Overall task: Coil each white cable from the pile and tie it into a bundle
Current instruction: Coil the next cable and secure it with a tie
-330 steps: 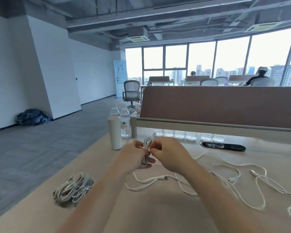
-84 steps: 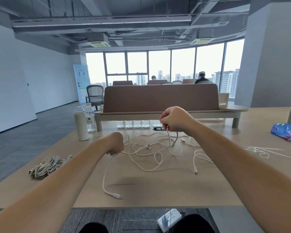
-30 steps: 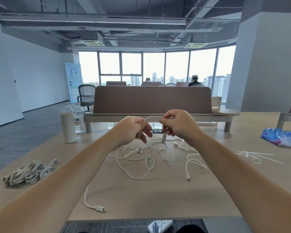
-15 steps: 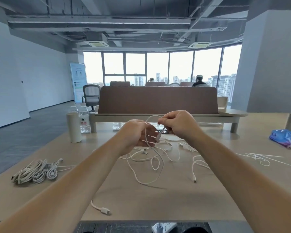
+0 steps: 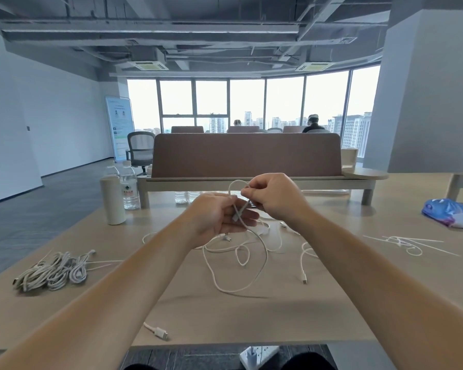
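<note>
Above the middle of the table, my left hand (image 5: 216, 218) and my right hand (image 5: 271, 195) both hold one white cable (image 5: 262, 263). A small loop of it stands up between them, and one plug end lies across my left palm. The rest of it hangs down in a wide loop onto the table. Its other plug (image 5: 158, 333) lies near the front edge. A few loose white cables (image 5: 304, 259) lie tangled under and behind my hands. Several tied bundles (image 5: 52, 272) rest at the left.
White cable ties (image 5: 406, 244) lie at the right, with a blue plastic bag (image 5: 452, 212) beyond them. A white cylinder (image 5: 112, 200) and water bottles (image 5: 130, 188) stand at the back left. A brown divider screen (image 5: 247, 154) closes the far side. A power strip (image 5: 257, 357) lies on the floor.
My hands have come together and formed a first small loop of the cable. The hanging length has been drawn up, and its free plug has slid along the table's front edge.
</note>
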A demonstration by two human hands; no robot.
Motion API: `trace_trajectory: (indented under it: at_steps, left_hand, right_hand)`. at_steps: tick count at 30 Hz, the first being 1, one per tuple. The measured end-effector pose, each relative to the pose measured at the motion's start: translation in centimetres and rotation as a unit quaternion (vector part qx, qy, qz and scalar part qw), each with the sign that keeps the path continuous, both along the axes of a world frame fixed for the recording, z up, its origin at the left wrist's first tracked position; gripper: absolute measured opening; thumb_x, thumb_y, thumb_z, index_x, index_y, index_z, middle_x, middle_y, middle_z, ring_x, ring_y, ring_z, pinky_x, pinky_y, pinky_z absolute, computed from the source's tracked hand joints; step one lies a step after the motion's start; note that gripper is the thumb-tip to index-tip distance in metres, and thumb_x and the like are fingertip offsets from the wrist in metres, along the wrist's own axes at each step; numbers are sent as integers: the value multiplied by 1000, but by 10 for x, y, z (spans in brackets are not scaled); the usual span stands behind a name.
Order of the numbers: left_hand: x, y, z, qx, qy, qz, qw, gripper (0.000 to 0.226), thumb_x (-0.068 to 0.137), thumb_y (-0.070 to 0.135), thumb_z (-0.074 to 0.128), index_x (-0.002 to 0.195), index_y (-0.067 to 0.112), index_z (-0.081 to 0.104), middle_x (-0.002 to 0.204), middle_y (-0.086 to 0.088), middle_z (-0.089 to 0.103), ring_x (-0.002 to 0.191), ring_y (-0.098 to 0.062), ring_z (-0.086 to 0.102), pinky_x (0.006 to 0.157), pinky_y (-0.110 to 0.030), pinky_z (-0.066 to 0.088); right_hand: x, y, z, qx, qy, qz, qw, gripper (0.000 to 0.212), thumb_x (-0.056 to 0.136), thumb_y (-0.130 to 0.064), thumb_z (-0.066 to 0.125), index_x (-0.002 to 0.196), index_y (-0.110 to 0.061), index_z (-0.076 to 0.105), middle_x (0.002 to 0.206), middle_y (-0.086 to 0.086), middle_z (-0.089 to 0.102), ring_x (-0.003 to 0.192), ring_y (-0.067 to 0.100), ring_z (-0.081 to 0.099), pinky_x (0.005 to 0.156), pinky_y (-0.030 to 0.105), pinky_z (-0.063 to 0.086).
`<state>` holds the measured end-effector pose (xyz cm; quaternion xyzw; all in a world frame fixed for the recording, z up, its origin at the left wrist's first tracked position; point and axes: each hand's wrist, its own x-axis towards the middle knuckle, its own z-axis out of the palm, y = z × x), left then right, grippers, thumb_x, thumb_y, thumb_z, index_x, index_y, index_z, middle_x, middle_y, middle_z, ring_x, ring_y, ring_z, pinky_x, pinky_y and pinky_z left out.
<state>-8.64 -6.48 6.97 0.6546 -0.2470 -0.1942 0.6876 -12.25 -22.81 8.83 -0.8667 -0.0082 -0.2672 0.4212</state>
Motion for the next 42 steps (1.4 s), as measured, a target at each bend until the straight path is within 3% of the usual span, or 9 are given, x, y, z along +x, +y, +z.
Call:
trace_trajectory:
  at_steps: [5,10,16,20,24,26,29,37,42]
  left_hand:
    - [-1,-4,-1,-20,-14,16,1000,30,108,11,40,102,-1,67,75,-15,70,74,-34,72,84,-46,59]
    - [1,-2,2,-3,-7,14,1000,27,105,6,44,113,-11,64,75,-16,67,72,-36,70,71,-41,62]
    - [3,-4,2,-22,-15,37,999,23,106,6,44,108,-9,62,69,-9,60,64,-30,65,75,-44,61]
    - [16,2,10,-67,1,98,993,24,107,6,41,103,-5,62,69,-8,56,66,-26,63,77,-45,62]
    - [23,9,18,-89,15,136,987,27,107,5,38,98,-7,60,65,-8,57,64,-26,66,79,-46,61]
    - [24,12,17,-72,6,152,986,25,107,4,40,99,-7,61,68,-10,56,66,-26,66,81,-46,61]
    - [27,16,12,-10,-40,177,983,18,104,0,45,103,-7,61,73,-14,55,66,-24,68,73,-39,63]
    - [26,10,-1,110,-120,179,970,11,100,0,52,91,-1,58,77,-18,67,67,-30,68,76,-50,62]
    - [18,13,7,119,-88,152,977,8,104,0,46,105,-3,53,78,-23,67,57,-30,68,58,-36,62]
  right_hand:
    - [-1,-2,-5,40,-14,10,999,12,87,-21,77,88,-19,65,55,-3,65,47,12,55,54,28,46]
    - [-4,-1,-4,27,-14,3,1000,19,92,-22,71,74,-18,66,55,-3,65,47,11,54,54,26,45]
    - [-1,-3,-9,72,-13,18,997,27,93,-37,69,78,-15,71,59,-4,65,55,10,57,63,34,50]
    - [-5,2,-23,158,144,79,974,58,100,-57,45,95,-6,72,85,7,78,86,23,75,88,39,55]
    - [-6,2,-37,127,207,170,955,29,102,-26,56,98,0,70,86,13,76,86,27,73,98,42,54]
    - [-2,1,-40,117,189,165,961,17,98,-11,61,89,-4,73,68,6,67,67,21,65,89,42,59]
    - [3,3,-39,71,160,95,980,21,100,-23,60,92,-16,78,53,-7,49,52,14,44,60,33,48]
    - [3,26,-26,-160,146,33,976,31,96,-40,63,87,-13,77,67,3,56,57,15,41,56,30,34]
    - [3,28,-22,-19,98,9,995,30,88,-44,70,103,-21,59,72,1,67,61,15,55,60,31,44]
